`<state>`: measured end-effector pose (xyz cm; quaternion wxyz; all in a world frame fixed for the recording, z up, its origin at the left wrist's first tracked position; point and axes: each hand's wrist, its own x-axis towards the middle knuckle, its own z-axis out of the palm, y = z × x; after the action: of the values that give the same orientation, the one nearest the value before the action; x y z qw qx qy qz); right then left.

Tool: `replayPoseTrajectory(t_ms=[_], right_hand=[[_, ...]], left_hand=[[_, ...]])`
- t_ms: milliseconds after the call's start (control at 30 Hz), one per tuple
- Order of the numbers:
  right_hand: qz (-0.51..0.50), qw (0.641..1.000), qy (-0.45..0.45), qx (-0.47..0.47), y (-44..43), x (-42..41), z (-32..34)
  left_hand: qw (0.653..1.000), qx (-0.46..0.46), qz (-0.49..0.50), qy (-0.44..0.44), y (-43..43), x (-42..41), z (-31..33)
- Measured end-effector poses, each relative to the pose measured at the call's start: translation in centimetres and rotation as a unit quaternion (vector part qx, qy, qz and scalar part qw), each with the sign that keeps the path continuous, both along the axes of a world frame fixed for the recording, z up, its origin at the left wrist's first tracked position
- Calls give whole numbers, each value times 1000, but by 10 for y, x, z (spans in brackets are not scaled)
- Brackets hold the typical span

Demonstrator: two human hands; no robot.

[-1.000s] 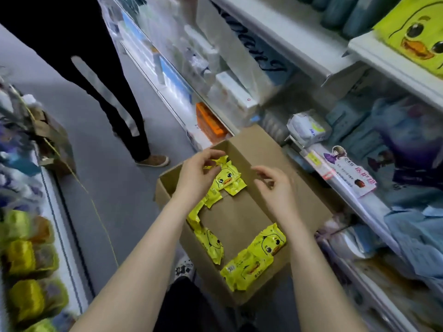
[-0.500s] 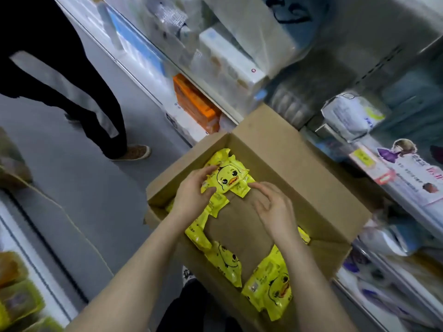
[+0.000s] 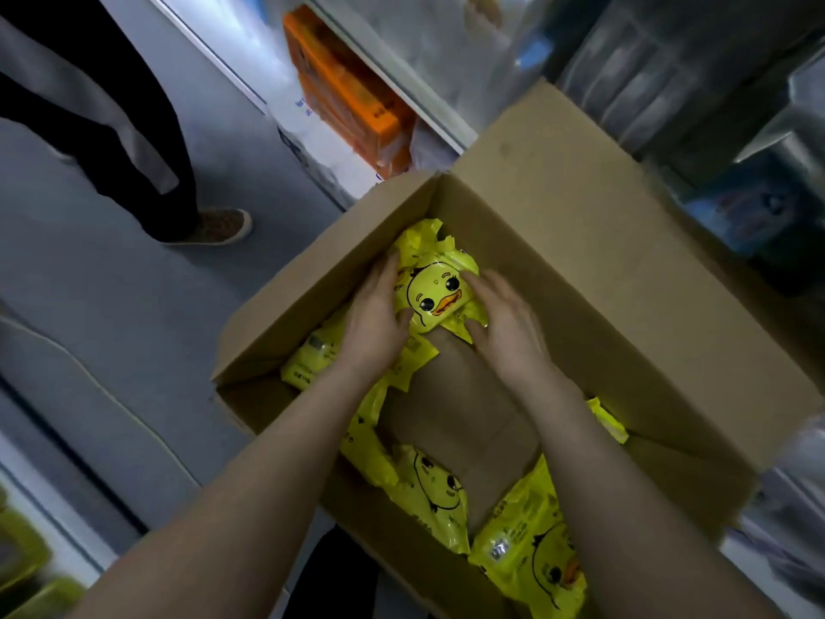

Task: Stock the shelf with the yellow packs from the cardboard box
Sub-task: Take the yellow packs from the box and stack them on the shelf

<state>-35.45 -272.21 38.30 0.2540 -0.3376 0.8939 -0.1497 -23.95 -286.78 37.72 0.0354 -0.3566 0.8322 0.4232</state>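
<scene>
Both your hands have closed in on one yellow pack at the far end of the cardboard box. Your left hand grips its left edge and your right hand clasps its right. It lies face up, glossy, printed with a cartoon duck, long axis running away from you. At least four other packs lie nearer you in the box.
</scene>
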Motion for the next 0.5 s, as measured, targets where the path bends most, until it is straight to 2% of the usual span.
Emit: replayPoseTrajectory(t_ms=[233,500], right_hand=[[46,998,30,20,-44,-7,-38],[14,998,23,48,-19,21,-57]], left_hand=[[999,-37,2,11,2,-6,-23],[999,-38,-7,-18,-2,-20,-30]])
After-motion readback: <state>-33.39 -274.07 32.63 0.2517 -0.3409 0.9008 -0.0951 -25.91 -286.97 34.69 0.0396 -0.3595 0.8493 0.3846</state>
